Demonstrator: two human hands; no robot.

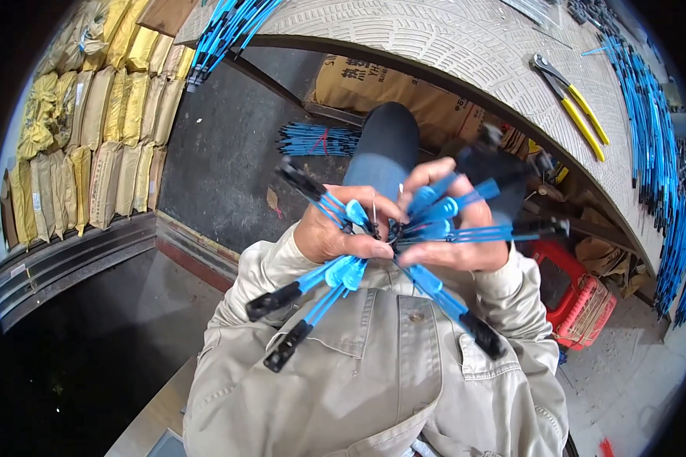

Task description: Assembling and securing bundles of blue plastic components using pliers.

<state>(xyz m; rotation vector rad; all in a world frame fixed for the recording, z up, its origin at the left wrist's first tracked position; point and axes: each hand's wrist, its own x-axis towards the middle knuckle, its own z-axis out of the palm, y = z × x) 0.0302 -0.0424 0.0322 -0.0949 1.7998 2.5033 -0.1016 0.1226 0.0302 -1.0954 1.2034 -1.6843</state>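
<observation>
At the centre of the frame the fingers (pixel 373 247) of the left hand (pixel 335 232) and right hand (pixel 453 228) are curled tight around the middle of a bundle of ties (pixel 351 270), thin glossy blue plastic strips with flat paddle-shaped tabs and blocky matte black ends. The strips fan outward from between the fingers like spokes. Beyond, a ribbed grey worktop (pixel 450 46) curves across the upper right, carrying yellow-handled pliers (pixel 575 103) and more blue strips (pixel 652 122).
</observation>
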